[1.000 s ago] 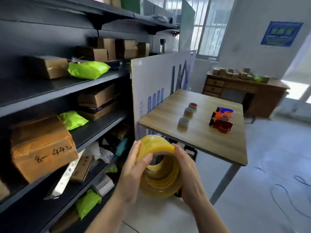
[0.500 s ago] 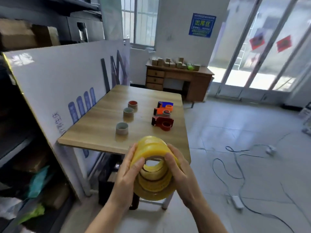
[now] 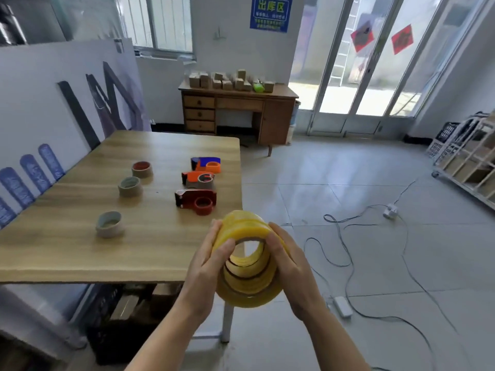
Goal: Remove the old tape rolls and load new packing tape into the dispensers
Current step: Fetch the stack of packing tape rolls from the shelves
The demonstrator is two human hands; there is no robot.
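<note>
Left hand and right hand, fingers curled, grip tape stack at its sides. Likely stiff, fairly heavy, slick; rolls may slide apart.

Worktop: three cores in a row on the left half, running toward the far edge: near core, middle core, far core. Three dispensers in a row by the right edge: near dispenser, middle dispenser, far dispenser. Tape rolls sit off the near right corner, between left hand and right hand. Board stands along the left edge. Desk is behind the far edge, crate under the worktop.
</note>
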